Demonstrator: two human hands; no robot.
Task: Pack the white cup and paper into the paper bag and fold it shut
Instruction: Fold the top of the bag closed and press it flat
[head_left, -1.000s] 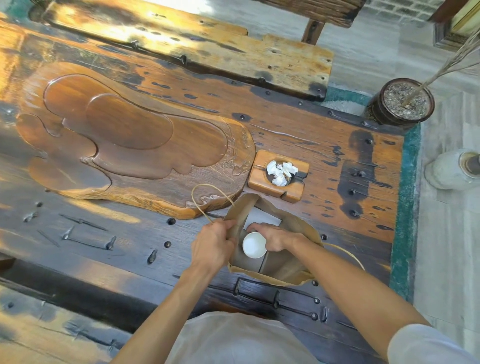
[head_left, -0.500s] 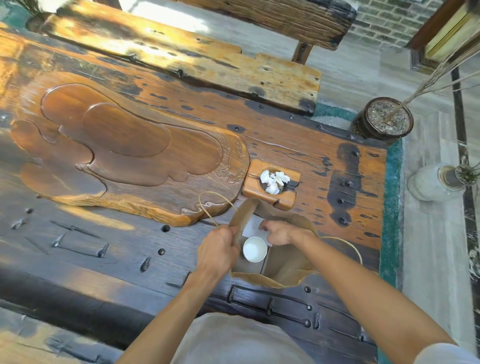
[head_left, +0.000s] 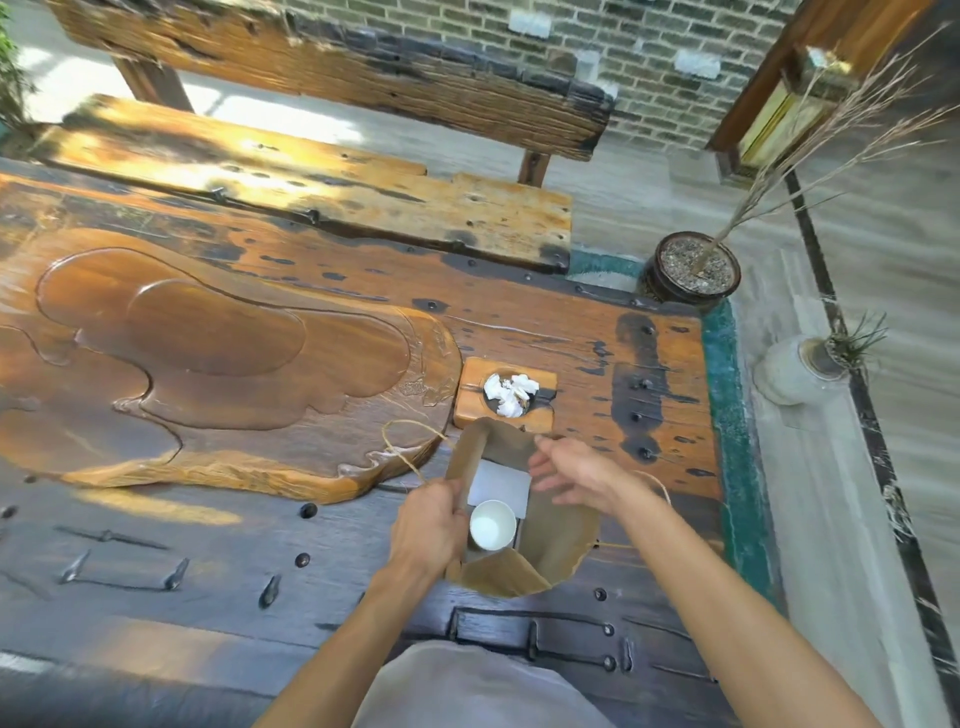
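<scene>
The brown paper bag (head_left: 558, 540) stands open on the dark wooden table, just in front of me. Inside it the white cup (head_left: 492, 525) sits upright on the bag's floor, with a white sheet of paper (head_left: 500, 486) lying flat behind it. My left hand (head_left: 428, 527) pinches the bag's left rim. My right hand (head_left: 574, 473) hovers over the bag's far right rim with its fingers spread and nothing in them. Crumpled white paper (head_left: 510, 393) lies in the round hollow of a small wooden block (head_left: 470, 400) just beyond the bag.
A large carved wooden tea tray (head_left: 208, 364) fills the table's left half. The bag's twine handle (head_left: 410, 447) loops over the tray's edge. A bench (head_left: 322, 197) runs along the far side. A potted dry branch (head_left: 693, 267) and a grey vase (head_left: 795, 369) stand on the floor at right.
My right hand let go of the cup, leaving it in the bag, and rose to the bag's far right rim. My head tilted up, showing more of the bench and wall.
</scene>
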